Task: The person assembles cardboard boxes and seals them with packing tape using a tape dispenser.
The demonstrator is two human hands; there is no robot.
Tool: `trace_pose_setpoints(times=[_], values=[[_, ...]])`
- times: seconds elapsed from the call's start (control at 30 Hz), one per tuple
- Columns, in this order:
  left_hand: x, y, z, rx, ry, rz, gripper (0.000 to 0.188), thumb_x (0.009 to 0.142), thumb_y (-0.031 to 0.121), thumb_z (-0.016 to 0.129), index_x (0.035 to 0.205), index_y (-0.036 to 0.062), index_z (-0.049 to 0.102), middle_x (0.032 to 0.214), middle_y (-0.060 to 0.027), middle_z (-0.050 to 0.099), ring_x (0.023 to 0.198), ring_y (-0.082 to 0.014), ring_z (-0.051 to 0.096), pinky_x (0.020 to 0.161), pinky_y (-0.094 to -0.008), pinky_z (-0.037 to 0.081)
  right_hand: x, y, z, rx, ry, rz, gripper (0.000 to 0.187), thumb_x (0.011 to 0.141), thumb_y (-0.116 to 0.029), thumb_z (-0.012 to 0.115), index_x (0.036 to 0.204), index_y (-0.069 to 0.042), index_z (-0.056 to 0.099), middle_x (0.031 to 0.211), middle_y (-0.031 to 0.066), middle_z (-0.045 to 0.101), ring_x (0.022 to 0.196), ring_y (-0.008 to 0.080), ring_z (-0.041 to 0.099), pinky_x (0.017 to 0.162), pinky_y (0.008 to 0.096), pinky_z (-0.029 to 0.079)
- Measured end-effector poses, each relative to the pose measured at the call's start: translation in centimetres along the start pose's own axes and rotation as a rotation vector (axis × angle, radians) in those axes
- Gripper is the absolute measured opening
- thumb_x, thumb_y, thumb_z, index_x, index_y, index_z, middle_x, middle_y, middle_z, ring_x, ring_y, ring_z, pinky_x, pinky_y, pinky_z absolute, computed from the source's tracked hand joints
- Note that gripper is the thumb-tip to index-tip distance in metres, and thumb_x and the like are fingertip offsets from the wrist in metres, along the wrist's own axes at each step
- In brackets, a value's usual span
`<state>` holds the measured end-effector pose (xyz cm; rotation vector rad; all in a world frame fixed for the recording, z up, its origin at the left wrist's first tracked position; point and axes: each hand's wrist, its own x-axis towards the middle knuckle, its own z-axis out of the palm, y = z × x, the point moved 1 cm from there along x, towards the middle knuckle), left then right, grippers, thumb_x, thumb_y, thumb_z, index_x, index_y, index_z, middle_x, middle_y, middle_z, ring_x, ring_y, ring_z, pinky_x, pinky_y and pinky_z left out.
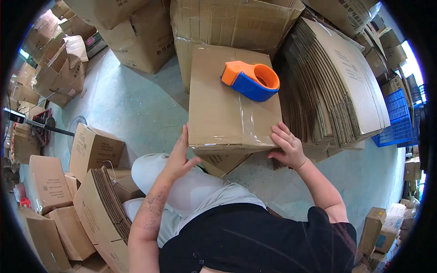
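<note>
A brown cardboard box (218, 113) stands in front of me, with clear tape over its top and near edge. On top lies an orange and blue tape dispenser (252, 81), apart from both hands. My left hand (180, 157) is open against the box's near left side, fingers stretched and thumb spread away. Over at the near right corner, my right hand (287, 146) rests its spread fingers on the edge, with the thumb apart and lower. Part of another printed carton (223, 164) shows beneath the box; what fully supports the box is hidden.
A tall open carton (232, 25) stands behind the box. To the right leans a thick stack of flattened cartons (343, 77), beside blue plastic crates (395, 119). More flattened cartons (102, 200) and a closed carton (95, 150) stand at my left, on the pale green floor (127, 98).
</note>
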<state>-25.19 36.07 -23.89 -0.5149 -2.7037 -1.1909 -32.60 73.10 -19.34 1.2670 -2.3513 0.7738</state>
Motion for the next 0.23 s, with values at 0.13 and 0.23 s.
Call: trace_pose_setpoints(times=[0.13,0.23], values=[[-0.5,-0.8,1.9,-0.216,-0.021,-0.289,0.097,0.092,0.040,0.062,0.154,0.0000,-0.001,0.157,-0.0243,0.022,0.141,-0.0416,0.030,0.114,-0.0427,0.029,0.5,-0.1,-1.1,0.003,-0.053,0.018,0.044,0.088,-0.033,0.066,0.126,-0.010,0.061,0.134,0.0112,0.059,0.128,0.0358,0.052,0.103,0.0413,0.049],[0.8,0.9,0.9,-0.167,-0.360,-0.760,0.092,0.095,0.044,0.057,0.156,0.0152,-0.006,0.161,-0.0179,0.016,0.145,-0.0383,0.025,0.119,-0.0425,0.021,0.4,0.0,-1.4,0.073,-0.054,0.042,0.036,0.100,-0.032,0.051,0.128,-0.011,0.061,0.134,0.0119,0.059,0.129,0.0348,0.051,0.105,0.0412,0.047]])
